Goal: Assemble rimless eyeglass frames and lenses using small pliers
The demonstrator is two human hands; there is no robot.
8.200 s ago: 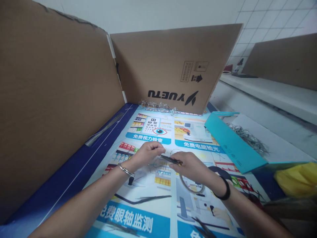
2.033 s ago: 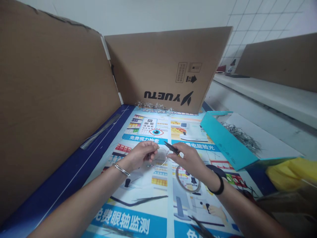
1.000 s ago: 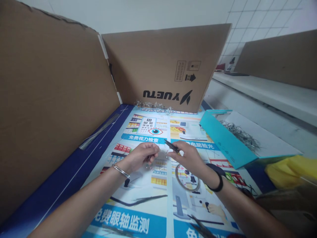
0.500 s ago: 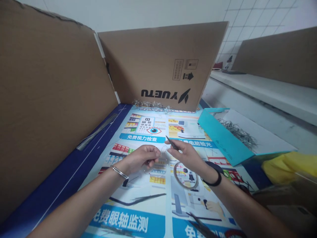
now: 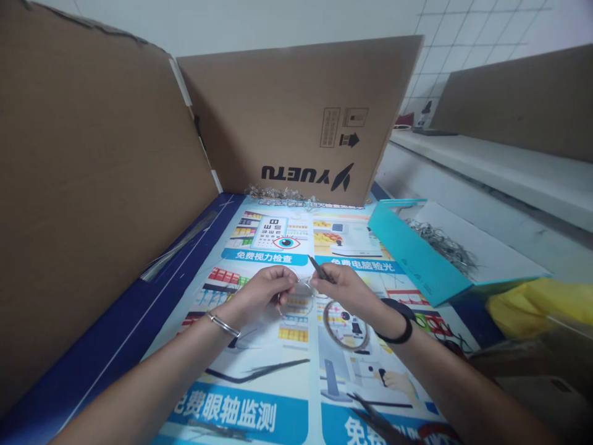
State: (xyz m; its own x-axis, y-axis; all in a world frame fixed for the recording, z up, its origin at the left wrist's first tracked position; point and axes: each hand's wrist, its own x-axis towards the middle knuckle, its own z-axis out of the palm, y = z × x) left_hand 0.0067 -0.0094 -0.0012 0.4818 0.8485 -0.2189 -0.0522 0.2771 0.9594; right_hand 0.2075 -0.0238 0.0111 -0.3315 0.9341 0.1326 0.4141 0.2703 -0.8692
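Note:
My left hand [image 5: 266, 292] is closed in a pinch on a thin clear rimless spectacle piece [image 5: 296, 296], held just above the printed poster [image 5: 278, 395]. My right hand [image 5: 345, 289] is closed too, gripping small dark snips [image 5: 317, 268] whose tip points up and away; its fingertips meet the left hand's at the same clear piece. A roll of clear tape [image 5: 346, 324] lies on the poster just below my right wrist. Both forearms reach in from the bottom edge.
Cardboard screens stand at the left [image 5: 92, 185] and back [image 5: 296, 123]. A teal open box [image 5: 417, 259] with a heap of thin metal parts [image 5: 440, 244] sits at right, yellow cloth [image 5: 528, 306] beside it. Dark tweezers [image 5: 259, 371] and another tool [image 5: 375, 417] lie on the poster.
Over the last second my two hands have drawn together until the fingertips touch at the clear piece. The snips' tip has swung slightly upward. The view has shifted a little.

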